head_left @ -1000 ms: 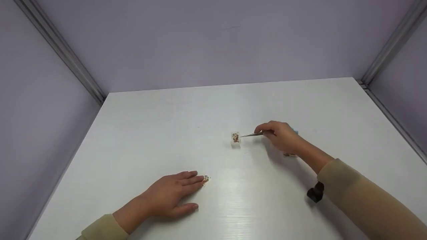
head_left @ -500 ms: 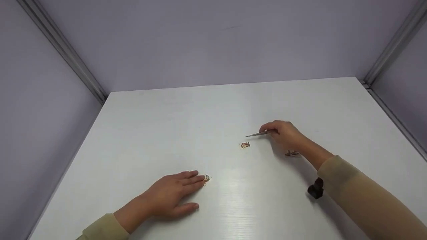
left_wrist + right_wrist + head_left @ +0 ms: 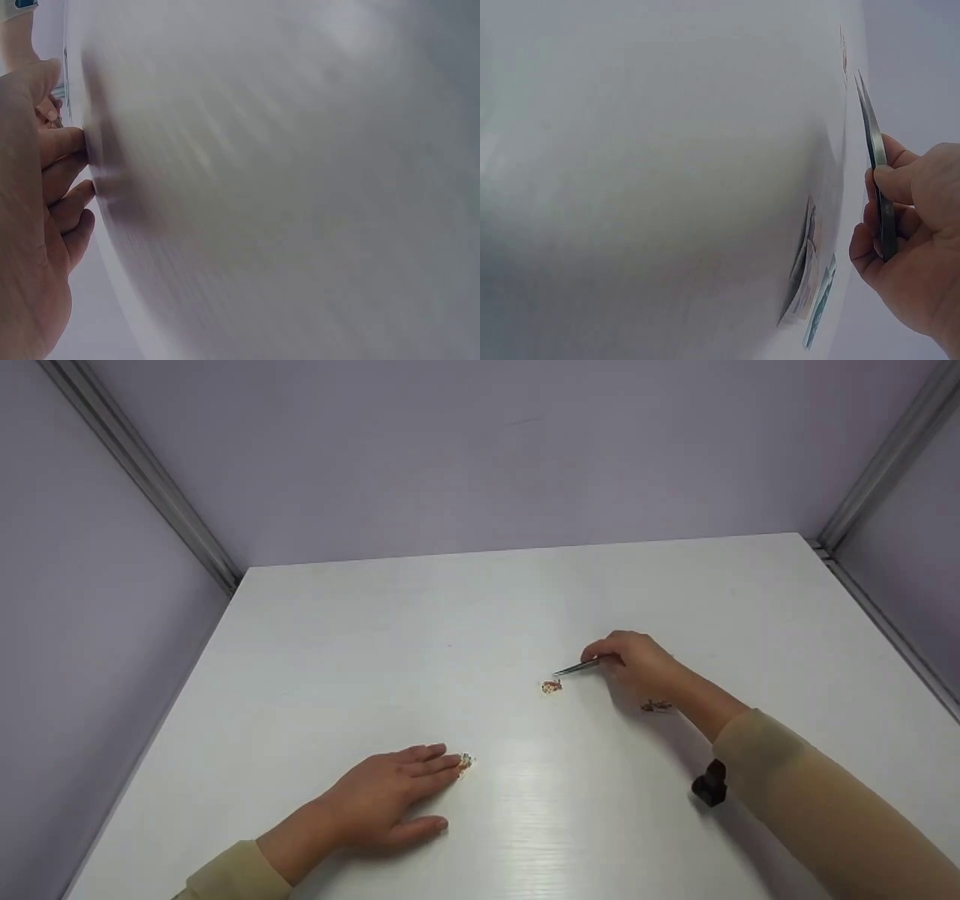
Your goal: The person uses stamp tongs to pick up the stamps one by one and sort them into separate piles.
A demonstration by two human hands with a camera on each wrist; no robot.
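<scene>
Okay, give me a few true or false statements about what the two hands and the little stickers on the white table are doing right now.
1. The right hand pinches metal tweezers. True.
2. The tweezers grip the small sticker. False: it lies on the white table, just past the tips.
3. The left hand lies flat on the table. True.
4. The left hand holds a pen. False: it holds nothing; its fingertips reach another sticker.
</scene>
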